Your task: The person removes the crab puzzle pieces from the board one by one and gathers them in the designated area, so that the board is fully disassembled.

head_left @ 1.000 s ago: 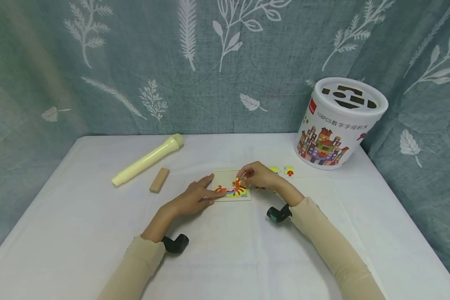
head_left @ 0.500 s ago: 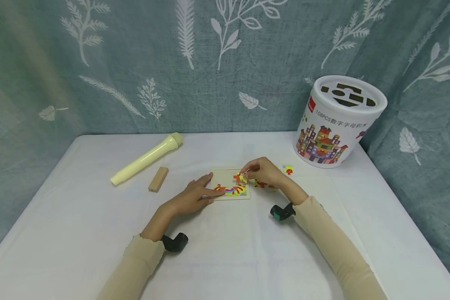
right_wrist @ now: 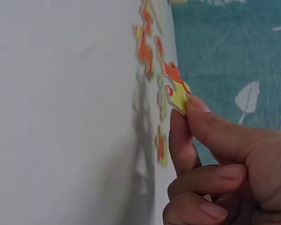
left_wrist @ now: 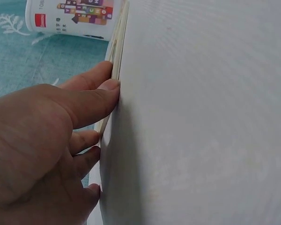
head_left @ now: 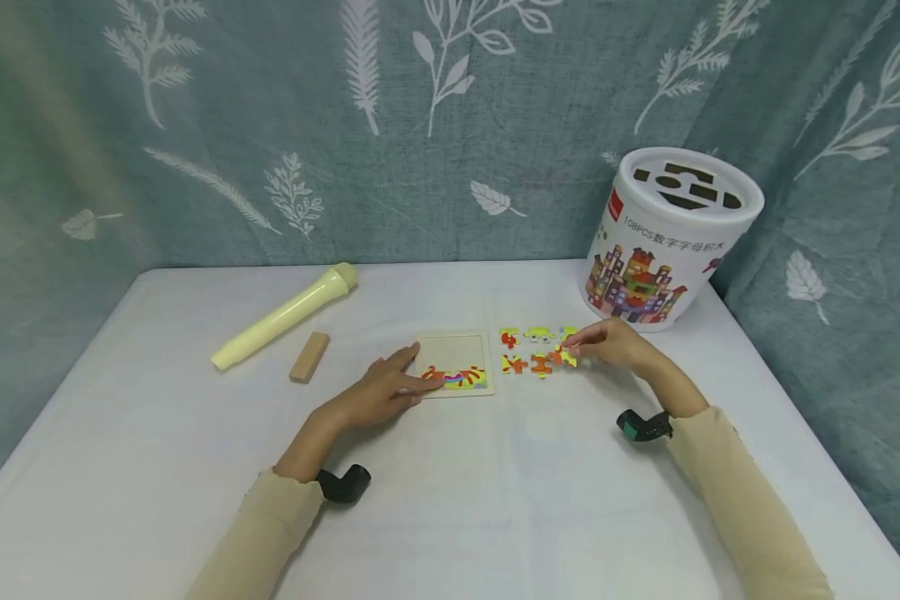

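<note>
White bucket [head_left: 667, 258], on counter [head_left: 540, 500] just beyond right hand [head_left: 617, 343]: dark print "108PCS数字字母积木" round upper side. Red label [head_left: 615, 205] above picture, left of print; pale lettering too small to read. Left wrist view, beyond left hand [left_wrist: 42, 131]: same bucket, "108" cut at top edge, label lettering blurred.

Hands [head_left: 378, 393]: two. Black wrist devices [head_left: 343, 484]: two. Puzzle tray [head_left: 453, 349]: one. Loose puzzle pieces [head_left: 540, 365]: six. Yellow microphone [head_left: 285, 319]: one. Wooden block [head_left: 310, 357]: one. Bucket [head_left: 660, 262]: one.
</note>
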Available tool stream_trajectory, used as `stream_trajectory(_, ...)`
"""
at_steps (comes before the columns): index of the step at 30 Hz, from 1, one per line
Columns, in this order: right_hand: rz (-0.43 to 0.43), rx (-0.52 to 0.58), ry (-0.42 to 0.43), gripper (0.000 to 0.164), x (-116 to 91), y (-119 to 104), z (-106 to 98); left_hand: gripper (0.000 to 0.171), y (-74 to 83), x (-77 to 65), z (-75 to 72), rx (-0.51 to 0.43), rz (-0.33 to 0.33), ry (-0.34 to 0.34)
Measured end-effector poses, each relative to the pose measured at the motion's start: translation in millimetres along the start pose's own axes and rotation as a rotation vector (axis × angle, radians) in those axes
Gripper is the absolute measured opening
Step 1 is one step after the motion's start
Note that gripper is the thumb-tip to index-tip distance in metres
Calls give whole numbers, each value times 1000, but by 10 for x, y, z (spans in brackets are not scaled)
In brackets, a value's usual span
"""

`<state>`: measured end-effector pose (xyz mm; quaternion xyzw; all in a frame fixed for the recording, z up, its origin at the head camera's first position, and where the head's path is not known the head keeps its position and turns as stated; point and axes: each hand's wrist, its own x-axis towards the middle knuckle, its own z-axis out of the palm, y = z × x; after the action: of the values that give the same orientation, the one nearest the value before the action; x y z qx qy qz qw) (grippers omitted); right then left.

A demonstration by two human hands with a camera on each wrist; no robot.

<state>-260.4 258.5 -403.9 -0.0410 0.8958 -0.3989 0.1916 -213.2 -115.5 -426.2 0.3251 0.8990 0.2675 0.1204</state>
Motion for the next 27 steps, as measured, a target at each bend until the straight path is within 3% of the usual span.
stream_trajectory(7,-2,-48,-24,27,-31,99,-39,37,2,-35,-14,1,-2,17)
stream_trajectory(18,8,-154,51,26,-32,-60,48,36,-18,-45,-10,-19,6,28)
stream_trajectory(22,-13,-139,7,30,42,-322,276,41,-32,-33,-10,-61,17,21)
stream_trajectory(27,-140,-135,-79,30,185,-732,735,58,-46,-24,-14,-92,-28,55)
